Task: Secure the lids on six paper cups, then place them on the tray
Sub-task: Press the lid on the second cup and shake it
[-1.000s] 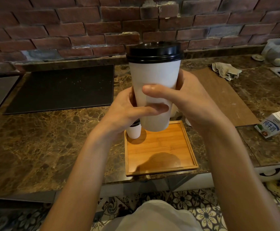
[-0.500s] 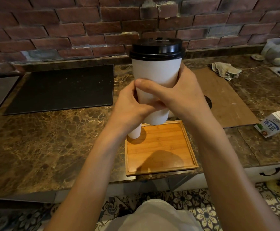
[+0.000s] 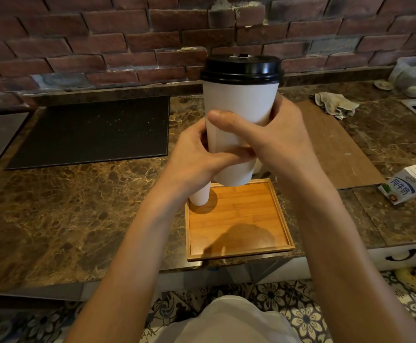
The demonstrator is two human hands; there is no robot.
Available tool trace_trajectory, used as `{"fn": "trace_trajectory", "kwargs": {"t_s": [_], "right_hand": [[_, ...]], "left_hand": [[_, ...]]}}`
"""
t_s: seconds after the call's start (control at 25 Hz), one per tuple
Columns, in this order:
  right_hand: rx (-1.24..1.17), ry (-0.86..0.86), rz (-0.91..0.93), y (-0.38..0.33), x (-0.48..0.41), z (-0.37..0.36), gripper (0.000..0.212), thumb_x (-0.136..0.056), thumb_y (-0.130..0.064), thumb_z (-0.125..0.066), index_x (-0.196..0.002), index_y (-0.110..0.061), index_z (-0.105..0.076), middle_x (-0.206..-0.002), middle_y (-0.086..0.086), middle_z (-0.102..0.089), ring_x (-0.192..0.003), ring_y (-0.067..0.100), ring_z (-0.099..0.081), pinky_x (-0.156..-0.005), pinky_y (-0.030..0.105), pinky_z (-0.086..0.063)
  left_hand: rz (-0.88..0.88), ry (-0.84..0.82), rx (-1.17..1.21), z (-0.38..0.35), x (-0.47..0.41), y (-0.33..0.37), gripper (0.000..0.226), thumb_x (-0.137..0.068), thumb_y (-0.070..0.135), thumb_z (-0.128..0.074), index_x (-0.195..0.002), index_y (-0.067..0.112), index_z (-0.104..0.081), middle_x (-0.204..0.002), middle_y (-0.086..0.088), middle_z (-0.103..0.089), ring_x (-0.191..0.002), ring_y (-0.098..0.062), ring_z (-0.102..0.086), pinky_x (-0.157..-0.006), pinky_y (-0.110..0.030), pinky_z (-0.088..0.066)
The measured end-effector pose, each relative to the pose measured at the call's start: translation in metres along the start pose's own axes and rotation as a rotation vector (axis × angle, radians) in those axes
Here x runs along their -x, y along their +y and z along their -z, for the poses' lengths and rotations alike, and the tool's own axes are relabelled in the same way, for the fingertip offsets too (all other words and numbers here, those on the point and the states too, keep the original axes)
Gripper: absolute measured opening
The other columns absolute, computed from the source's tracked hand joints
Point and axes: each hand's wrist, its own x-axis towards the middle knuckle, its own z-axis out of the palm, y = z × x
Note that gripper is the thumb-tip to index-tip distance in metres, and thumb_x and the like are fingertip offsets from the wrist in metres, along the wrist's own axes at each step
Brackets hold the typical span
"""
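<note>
Above the tray, left hand and right hand curl their grip round the white cup, black lid on

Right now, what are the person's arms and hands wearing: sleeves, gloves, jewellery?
No sleeves, gloves, rings, watch or bands show on the left hand or right hand; both forearms are bare to the frame's edge. A white cloth garment shows below them.

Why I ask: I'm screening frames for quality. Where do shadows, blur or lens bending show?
Head view: a soft shadow lies on the tray under the cup; the brick courses and counter edge bow, which is wide-lens distortion; the cup is sharp, its lid faintly shiny.
</note>
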Motion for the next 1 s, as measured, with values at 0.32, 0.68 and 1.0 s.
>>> {"fn": "trace_trajectory", "kwargs": {"t_s": [0.32,0.68,1.0], "right_hand": [[-0.176,-0.184,-0.045,0.006,-0.003,0.010,0.052,-0.072,-0.034,-0.076,-0.119,-0.014,-0.062,-0.106,0.001,-0.071,-0.095,0.012,-0.070,-0.072,0.023,-0.055],[-0.076,-0.213,-0.038,0.006,-0.005,0.011,0.062,-0.070,-0.040,-0.075,-0.124,-0.017,-0.058,-0.110,0.001,-0.069,-0.100,0.013,-0.068,-0.079,0.029,-0.058],[0.104,-0.021,0.000,0.001,-0.001,0.000,0.075,-0.070,-0.046,-0.082,-0.131,-0.017,-0.048,-0.116,-0.003,-0.061,-0.104,0.010,-0.062,-0.083,0.037,-0.058]], "left_hand": [[0.063,-0.124,0.073,0.002,0.004,0.005,0.056,-0.061,0.040,-0.078,-0.111,0.023,-0.060,-0.098,0.009,-0.070,-0.092,-0.006,-0.067,-0.069,-0.015,-0.051],[0.055,-0.098,0.064,-0.001,0.002,0.003,0.060,-0.063,0.028,-0.084,-0.115,0.012,-0.059,-0.097,0.006,-0.071,-0.093,-0.007,-0.068,-0.072,-0.017,-0.052],[0.065,0.045,-0.022,-0.008,-0.001,-0.003,0.052,-0.067,0.016,-0.083,-0.112,0.014,-0.058,-0.097,0.007,-0.068,-0.087,-0.001,-0.066,-0.065,-0.010,-0.051]]}}
